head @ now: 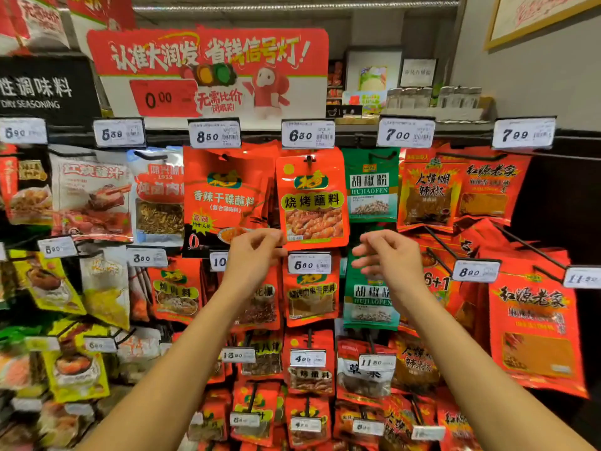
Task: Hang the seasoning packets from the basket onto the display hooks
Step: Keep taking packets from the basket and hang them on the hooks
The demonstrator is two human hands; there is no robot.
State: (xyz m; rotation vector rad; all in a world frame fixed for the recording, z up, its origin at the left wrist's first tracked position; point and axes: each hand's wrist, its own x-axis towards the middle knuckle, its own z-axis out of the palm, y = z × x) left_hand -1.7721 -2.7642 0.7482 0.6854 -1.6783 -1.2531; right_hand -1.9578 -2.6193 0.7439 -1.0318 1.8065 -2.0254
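Note:
A red barbecue seasoning packet [313, 203] hangs on a display hook [309, 160] under the 6.80 price tag [307, 135]. My left hand [255, 255] is raised at its lower left corner, and the thumb and forefinger pinch that corner. My right hand [388, 257] hovers just right of the packet's bottom edge, in front of a green pepper packet [370, 297]. Its fingers are loosely curled, hold nothing and stay apart from the red packet. The basket is not in view.
Rows of hanging seasoning packets fill the rack, with price tags on the hook ends. A red dip packet [224, 196] hangs left of the barbecue one, a green pepper packet [370, 187] to its right. Long black hooks [520, 245] jut out at right. A red promotion sign [208, 70] sits above.

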